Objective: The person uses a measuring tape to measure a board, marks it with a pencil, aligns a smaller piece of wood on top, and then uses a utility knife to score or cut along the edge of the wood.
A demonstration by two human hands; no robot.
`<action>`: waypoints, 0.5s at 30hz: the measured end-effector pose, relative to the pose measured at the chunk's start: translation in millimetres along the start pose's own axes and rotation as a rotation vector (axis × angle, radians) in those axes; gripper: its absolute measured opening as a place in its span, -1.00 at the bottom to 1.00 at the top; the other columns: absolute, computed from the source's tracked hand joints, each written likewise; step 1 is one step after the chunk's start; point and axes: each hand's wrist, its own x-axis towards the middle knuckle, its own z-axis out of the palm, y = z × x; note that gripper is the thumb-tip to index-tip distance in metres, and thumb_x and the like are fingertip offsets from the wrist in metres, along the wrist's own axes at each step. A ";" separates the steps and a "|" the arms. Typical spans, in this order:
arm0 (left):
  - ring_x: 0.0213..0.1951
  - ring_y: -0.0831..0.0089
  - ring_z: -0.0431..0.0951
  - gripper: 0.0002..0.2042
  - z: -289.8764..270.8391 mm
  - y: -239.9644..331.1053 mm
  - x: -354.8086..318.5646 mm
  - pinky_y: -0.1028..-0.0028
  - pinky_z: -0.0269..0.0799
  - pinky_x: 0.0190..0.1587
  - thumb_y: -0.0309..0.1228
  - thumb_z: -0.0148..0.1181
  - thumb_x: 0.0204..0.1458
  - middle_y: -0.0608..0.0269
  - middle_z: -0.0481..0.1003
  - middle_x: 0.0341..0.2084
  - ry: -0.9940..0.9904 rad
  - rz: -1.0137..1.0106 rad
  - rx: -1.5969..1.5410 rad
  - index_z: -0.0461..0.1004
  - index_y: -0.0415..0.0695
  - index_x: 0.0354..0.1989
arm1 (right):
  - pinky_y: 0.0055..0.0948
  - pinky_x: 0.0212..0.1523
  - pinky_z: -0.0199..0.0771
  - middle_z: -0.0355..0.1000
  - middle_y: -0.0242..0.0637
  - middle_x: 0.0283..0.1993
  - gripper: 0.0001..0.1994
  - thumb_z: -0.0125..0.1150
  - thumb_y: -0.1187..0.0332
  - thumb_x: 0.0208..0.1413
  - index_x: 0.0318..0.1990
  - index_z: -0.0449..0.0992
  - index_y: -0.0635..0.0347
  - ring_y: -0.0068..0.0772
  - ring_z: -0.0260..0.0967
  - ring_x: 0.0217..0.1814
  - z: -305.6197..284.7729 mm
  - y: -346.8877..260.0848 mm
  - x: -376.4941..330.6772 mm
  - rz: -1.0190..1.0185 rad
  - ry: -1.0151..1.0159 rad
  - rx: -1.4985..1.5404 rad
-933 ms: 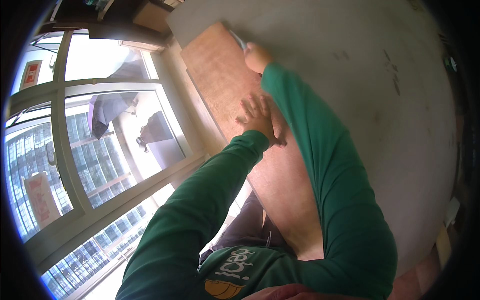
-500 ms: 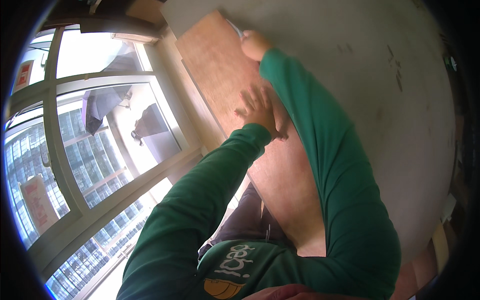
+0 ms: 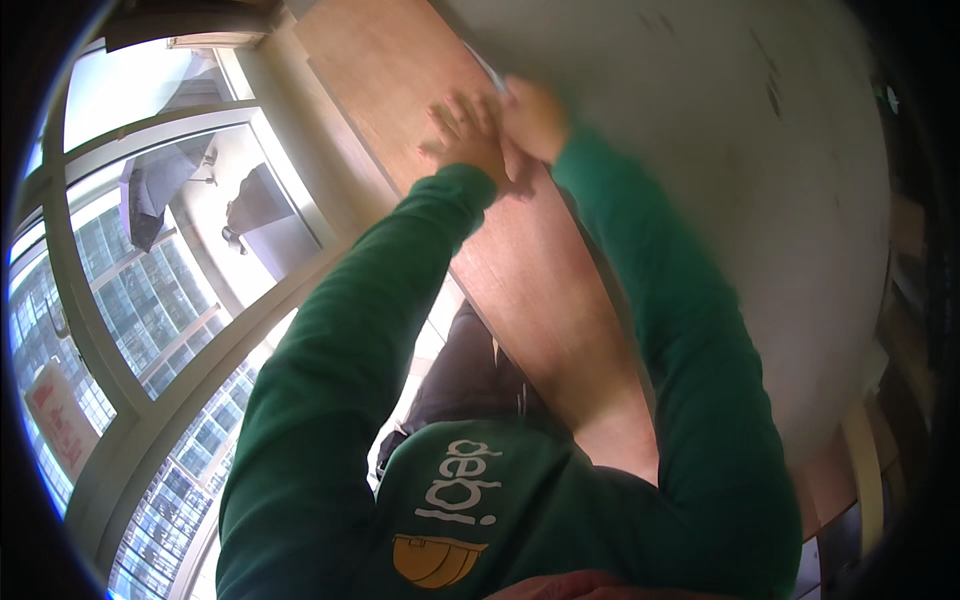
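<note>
A long brown wooden board leans against a grey wall. My left hand lies flat on the board with its fingers spread and holds nothing. My right hand is right beside it, touching it, at the board's edge where it meets the wall. The right hand is blurred and looks closed. A thin pale object sticks out just above it, and I cannot make out what it is. Both forearms are in green sleeves.
A large window with pale frames fills the left side, with buildings seen far below. A pale window post runs beside the board. Wooden pieces stand at the lower right.
My right hand has come down along the board's edge from its far end and now sits against my left hand. Both hands appear higher in the view.
</note>
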 end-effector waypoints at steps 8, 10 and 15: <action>0.41 -0.35 -0.44 0.47 7.1 -3.9 -0.4 -0.34 0.11 0.18 0.20 0.53 -0.47 -0.27 -0.52 0.41 0.023 -0.017 -0.039 -0.52 -0.18 0.43 | -0.01 -0.19 0.38 0.43 0.11 -0.26 -0.77 -0.10 0.33 0.27 -0.02 0.34 0.24 0.21 0.39 -0.22 -45.1 54.3 -309.3 0.119 -0.112 -0.082; 0.41 -0.35 -0.44 0.47 5.7 -5.2 -0.5 -0.34 0.12 0.18 0.20 0.53 -0.47 -0.26 -0.52 0.41 0.040 -0.020 -0.035 -0.51 -0.18 0.43 | -0.04 -0.07 0.39 0.44 0.17 -0.12 -0.68 -0.12 0.29 0.31 0.10 0.34 0.28 0.23 0.39 -0.07 -80.7 37.8 -360.8 0.322 -0.227 -0.094; 0.41 -0.34 -0.43 0.47 8.6 -6.0 -3.1 -0.34 0.12 0.19 0.20 0.54 -0.48 -0.25 -0.51 0.42 0.030 -0.037 -0.045 -0.50 -0.19 0.43 | -0.14 -0.11 0.41 0.44 0.12 -0.17 -0.68 -0.11 0.24 0.32 0.02 0.40 0.30 0.10 0.42 -0.14 -95.5 12.1 -293.4 0.374 -0.111 0.130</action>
